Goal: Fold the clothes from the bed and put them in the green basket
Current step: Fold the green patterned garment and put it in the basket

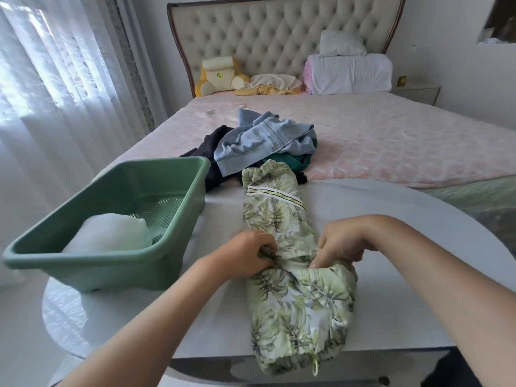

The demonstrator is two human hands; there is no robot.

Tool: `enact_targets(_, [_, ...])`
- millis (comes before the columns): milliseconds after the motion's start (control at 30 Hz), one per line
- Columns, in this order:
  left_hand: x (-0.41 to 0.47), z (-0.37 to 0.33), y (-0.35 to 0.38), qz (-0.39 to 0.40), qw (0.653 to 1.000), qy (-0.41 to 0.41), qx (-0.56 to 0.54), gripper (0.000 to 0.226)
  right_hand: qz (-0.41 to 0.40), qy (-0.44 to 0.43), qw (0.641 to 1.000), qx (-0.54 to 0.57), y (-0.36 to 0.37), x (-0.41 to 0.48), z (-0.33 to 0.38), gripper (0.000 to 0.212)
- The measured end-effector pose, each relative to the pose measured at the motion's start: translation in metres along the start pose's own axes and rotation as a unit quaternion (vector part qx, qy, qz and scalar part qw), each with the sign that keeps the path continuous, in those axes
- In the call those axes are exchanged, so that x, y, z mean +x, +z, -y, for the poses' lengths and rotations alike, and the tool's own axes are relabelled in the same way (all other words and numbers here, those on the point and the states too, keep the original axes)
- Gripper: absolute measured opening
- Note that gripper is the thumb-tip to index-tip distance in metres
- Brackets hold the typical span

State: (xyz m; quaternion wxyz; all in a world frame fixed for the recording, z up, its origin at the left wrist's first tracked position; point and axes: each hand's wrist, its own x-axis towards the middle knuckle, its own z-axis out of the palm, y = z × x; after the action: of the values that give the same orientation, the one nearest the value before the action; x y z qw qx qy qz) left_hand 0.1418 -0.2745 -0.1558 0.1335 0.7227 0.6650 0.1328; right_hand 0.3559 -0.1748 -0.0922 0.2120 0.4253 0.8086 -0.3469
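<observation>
A long garment with a green leaf print [282,219] lies lengthwise on the white round table [405,289], its far end reaching the bed edge. My left hand [251,254] pinches the cloth at its left side near the middle. My right hand [340,244] grips the cloth at the right side, fingers curled into a fold. The green basket [181,188] stands on the table to the left and holds a white folded item [111,233]. On the pink bed [391,135] a pile of clothes [265,138] waits: light blue, black and dark green pieces.
Pillows, a folded white blanket [349,74] and a yellow cushion [217,75] sit against the tufted headboard. White curtains [55,93] hang at the left. The table's near edge runs below the garment's hem.
</observation>
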Motion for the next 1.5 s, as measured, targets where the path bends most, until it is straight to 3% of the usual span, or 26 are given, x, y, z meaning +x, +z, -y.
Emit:
enact_targets(100, [-0.001,-0.003,0.004,-0.035,0.999,-0.006,-0.032,0.02,-0.072,-0.066,0.995,-0.01,0.001,-0.008,0.012,0.04])
enact_targets(233, [-0.002,-0.012,-0.007,-0.044,0.995,0.007,-0.089,0.047,-0.087,-0.11,0.989,0.047,0.008,-0.024,0.033,0.029])
enact_targets(300, [-0.004,-0.013,-0.015,-0.039,0.992,0.038,-0.111,0.057,-0.051,-0.143,0.986,0.073,0.016,-0.029,0.042,0.031])
enact_targets(367, [-0.007,-0.008,-0.02,-0.012,0.994,0.073,-0.085,0.052,0.022,-0.179,0.973,0.146,0.027,-0.032,0.047,0.026])
enact_targets(467, [-0.015,0.0,-0.023,0.079,0.995,0.033,-0.054,0.051,0.138,-0.199,0.943,0.228,0.038,-0.029,0.047,0.027])
enact_targets(567, [-0.024,0.004,-0.022,0.168,0.986,0.0,-0.018,0.064,0.17,-0.218,0.947,0.165,0.043,-0.023,0.042,0.026])
enact_targets(667, [-0.03,-0.003,-0.021,0.145,0.989,-0.033,0.0,0.053,0.06,-0.227,0.963,0.129,0.048,-0.013,0.039,0.016])
enact_targets(733, [-0.034,-0.014,-0.018,0.083,0.996,-0.01,0.014,0.043,-0.069,-0.226,0.96,0.152,0.051,-0.004,0.036,0.016])
enact_targets(833, [-0.045,-0.029,-0.009,0.06,0.997,0.042,-0.003,0.019,-0.23,-0.21,0.944,0.113,0.053,0.004,0.029,0.025])
enact_targets(867, [-0.049,-0.031,-0.005,0.079,0.996,0.046,-0.003,0.025,-0.242,-0.202,0.945,0.082,0.054,0.005,0.027,0.026])
enact_targets(1000, [-0.067,-0.034,0.007,0.188,0.976,0.068,0.09,0.099,-0.151,-0.163,0.972,-0.079,0.071,0.019,0.009,0.046])
enact_targets(1100, [-0.077,-0.033,0.013,0.238,0.961,0.054,0.131,0.126,-0.144,-0.148,0.96,-0.189,0.082,0.032,-0.008,0.06])
enact_targets(1233, [-0.082,-0.03,0.016,0.247,0.959,0.05,0.131,0.123,-0.184,-0.154,0.935,-0.26,0.088,0.039,-0.022,0.063])
enact_targets(1333, [-0.082,-0.028,0.016,0.166,0.979,0.062,0.097,0.095,-0.218,-0.179,0.919,-0.275,0.09,0.041,-0.03,0.079])
enact_targets(1400, [-0.084,-0.021,0.017,0.131,0.984,0.072,0.095,0.082,-0.271,-0.244,0.887,-0.281,0.091,0.039,-0.034,0.067])
enact_targets(1500, [-0.088,-0.005,0.025,0.152,0.979,0.081,0.106,0.077,-0.316,-0.375,0.82,-0.296,0.093,0.035,-0.043,0.045])
